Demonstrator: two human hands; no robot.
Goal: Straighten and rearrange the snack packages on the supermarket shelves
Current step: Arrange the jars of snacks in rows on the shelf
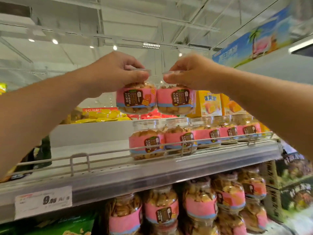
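Above shelf (152, 173), pink-labelled clear biscuit jars (136, 100)

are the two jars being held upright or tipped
Upright. Left hand and right hand grip the left jar and right jar by their lids, labels level.
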